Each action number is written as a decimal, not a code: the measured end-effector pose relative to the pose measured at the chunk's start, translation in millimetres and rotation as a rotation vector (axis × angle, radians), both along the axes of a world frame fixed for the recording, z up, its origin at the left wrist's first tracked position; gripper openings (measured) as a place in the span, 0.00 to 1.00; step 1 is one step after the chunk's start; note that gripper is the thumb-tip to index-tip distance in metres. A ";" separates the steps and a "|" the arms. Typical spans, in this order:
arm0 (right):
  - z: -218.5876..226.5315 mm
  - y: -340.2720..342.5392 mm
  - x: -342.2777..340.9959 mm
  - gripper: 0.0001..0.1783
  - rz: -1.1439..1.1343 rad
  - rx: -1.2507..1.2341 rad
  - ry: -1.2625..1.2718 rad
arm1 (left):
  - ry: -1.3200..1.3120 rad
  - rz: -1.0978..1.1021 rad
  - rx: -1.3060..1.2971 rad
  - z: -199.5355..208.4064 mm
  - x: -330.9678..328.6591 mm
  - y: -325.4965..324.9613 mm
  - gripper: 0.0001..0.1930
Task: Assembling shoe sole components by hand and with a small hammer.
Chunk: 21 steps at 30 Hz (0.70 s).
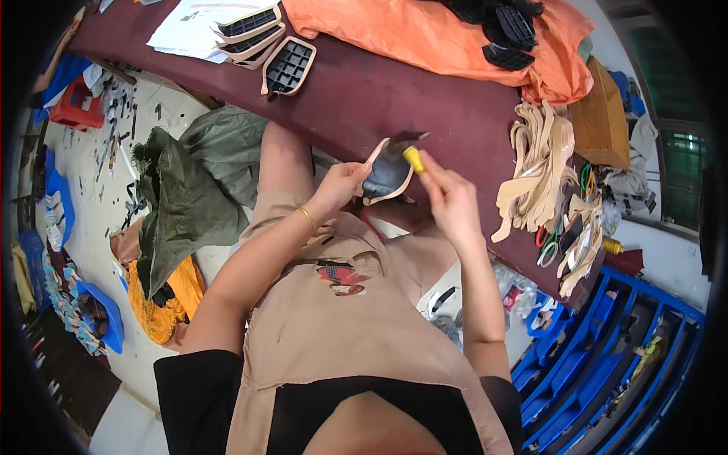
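Observation:
My left hand pinches the edge of a dark panel with beige edging, held over my lap at the table's near edge. In my right hand is a tool with a yellow handle, its fingers wrapped round it. A dark, blurred head shows beyond the yellow part, above the panel; its exact kind is unclear. On the table ahead lies a black gridded piece with a beige rim, beside a stack of similar pieces.
Beige strips lie in a heap at the table's right end, near scissors. Orange sheeting with black parts covers the far side. A cardboard box stands right, a blue rack lower right, and a green sack left.

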State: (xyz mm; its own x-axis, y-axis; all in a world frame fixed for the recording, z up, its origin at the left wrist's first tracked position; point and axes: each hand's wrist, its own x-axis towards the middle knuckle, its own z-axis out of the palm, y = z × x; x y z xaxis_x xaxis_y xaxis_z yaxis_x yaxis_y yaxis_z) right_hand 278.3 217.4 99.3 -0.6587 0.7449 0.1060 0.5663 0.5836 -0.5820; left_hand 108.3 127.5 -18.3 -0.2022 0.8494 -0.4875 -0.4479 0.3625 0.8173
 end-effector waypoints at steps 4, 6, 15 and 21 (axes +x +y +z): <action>-20.6 -4.4 19.1 0.18 -0.146 0.069 0.119 | -0.108 0.065 0.032 -9.2 7.4 -5.1 0.18; -31.9 -2.5 31.3 0.19 -0.162 0.021 0.141 | -0.011 0.043 0.017 -15.1 8.7 -2.2 0.19; -45.9 -43.7 48.9 0.17 -0.212 0.154 0.087 | 0.006 0.246 0.000 -9.3 33.0 0.0 0.18; -55.8 -68.7 59.6 0.17 -0.176 0.217 0.194 | 0.077 0.294 0.003 -15.9 37.5 2.4 0.19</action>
State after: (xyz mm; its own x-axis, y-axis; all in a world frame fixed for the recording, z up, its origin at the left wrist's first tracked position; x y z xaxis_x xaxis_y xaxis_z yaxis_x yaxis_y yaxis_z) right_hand 337.8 148.8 43.5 -0.4743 0.7914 0.3856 0.5599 0.6092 -0.5615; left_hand 145.9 129.9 -34.1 -0.4760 0.7500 -0.4592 -0.4701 0.2242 0.8536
